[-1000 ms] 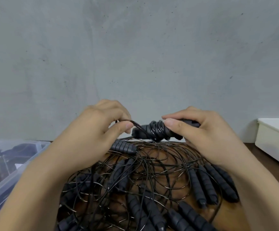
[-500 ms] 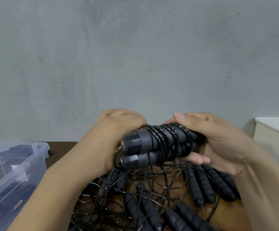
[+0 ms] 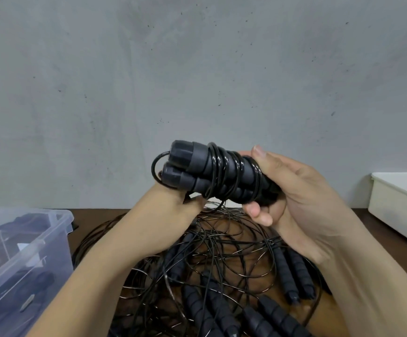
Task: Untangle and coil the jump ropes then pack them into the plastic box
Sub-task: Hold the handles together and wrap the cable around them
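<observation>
Fingers (image 3: pixel 258 214) of the R hand (image 3: pixel 302 198) curl round a coiled black jump rope w/ two foam-grip handles (image 3: pixel 218 175), held in the air above the table, in front of the wall. Handles lie side by side, cord wound tight round both, end caps pointing left. A short loop of cord sticks out past the caps.

Below: dark brown wooden table (image 3: pixel 95 215) w/ a tangled heap of black jump ropes (image 3: pixel 222 261), thin cords looping over ribbed handles. Clear plastic box (image 3: pixel 59 239) at the left edge, dark items inside. White plastic tub (image 3: pixel 397 203) at right. Bkgd: bare grey concrete wall (image 3: pixel 197 69).

R hand: one digit lies along the top of the bundle, others wrap in from below, so the grip closes on its right end. L hand (image 3: pixel 173 210) sits just under the capped end, right against the bundle. Its fingers are hidden behind it and blurred, so can't tell how far they're open.
</observation>
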### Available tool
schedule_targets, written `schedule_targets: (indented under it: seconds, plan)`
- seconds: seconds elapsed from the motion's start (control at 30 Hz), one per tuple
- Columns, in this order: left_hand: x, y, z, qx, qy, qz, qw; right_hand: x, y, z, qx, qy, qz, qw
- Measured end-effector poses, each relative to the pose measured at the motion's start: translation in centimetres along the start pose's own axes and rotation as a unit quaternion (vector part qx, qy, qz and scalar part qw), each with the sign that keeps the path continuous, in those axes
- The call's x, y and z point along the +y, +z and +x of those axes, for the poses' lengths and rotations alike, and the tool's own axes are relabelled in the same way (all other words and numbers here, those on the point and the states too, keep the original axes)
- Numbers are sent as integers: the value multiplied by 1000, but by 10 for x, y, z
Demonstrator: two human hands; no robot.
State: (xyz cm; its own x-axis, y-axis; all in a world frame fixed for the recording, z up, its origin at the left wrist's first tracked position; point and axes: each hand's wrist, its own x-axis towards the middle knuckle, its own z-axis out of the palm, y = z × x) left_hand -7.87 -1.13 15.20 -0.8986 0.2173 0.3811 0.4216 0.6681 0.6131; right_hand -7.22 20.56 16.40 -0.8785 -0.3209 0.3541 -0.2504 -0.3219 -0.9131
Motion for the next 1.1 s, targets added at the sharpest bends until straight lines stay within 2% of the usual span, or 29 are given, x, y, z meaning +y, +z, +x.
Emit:
schedule_targets:
  seconds: [0.1,0.17,0.27,0.37,0.43,0.53,0.67,0.77,0.9,1.1]
  plan:
    - [4,0,-2,-74,38,-63,995,-1,0,2,47,-34,27,998]
    - [4,3,-3,-95,25,-68,993,-2,-4,3,84,-58,47,994]
    - [1,10,0,-90,-7,-48,995,-4,-9,4,153,-100,45,982]
    - [-1,13,2,-132,-11,12,991,-1,-7,5,209,-135,-1,969]
    - [-5,12,2,-168,-18,27,985,2,-6,5,218,-139,-12,966]
    - [-9,9,1,-213,-16,-31,976,0,-8,7,210,-119,22,970]
    - [-13,4,4,-151,-23,-105,983,-6,-17,8,203,-94,42,974]
    - [-17,6,8,-95,-16,-46,994,-9,-19,5,198,-90,-5,976]
    - [-22,14,10,-84,12,53,995,-6,-15,5,183,-64,-32,981]
    - [-35,18,16,-66,41,87,993,-3,-12,7,148,-19,-40,988]
